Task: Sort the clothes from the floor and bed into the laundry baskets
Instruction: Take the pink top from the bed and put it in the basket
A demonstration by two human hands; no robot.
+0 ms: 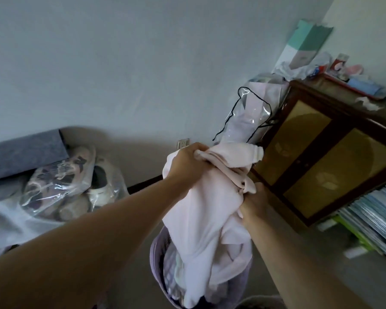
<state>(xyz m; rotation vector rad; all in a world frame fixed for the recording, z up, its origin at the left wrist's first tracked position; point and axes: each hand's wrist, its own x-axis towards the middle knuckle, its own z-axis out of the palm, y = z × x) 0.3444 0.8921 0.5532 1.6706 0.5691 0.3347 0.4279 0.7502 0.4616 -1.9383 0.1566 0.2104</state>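
A pale pink garment [210,210] is gripped high by the left hand [188,162] and lower by the right hand [253,202], its hem hanging into the lavender laundry basket [156,248], probably for dropping in.

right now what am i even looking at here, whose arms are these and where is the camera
The camera is worn on a person's head, looking forward and down, so the two bare arms reaching out are that person's own. There is no robot here.

Both hands hold one pale pink garment. The left hand grips its bunched top, and the right hand grips it lower on the side. The cloth hangs down into a purple basket that already has other clothes in it.

To the left is a clear bag of shoes beside a grey cushion. To the right stands a dark wooden cabinet with clutter on top, and stacked books beside it. Against the wall leans a clear plastic bag with pale fabric inside.
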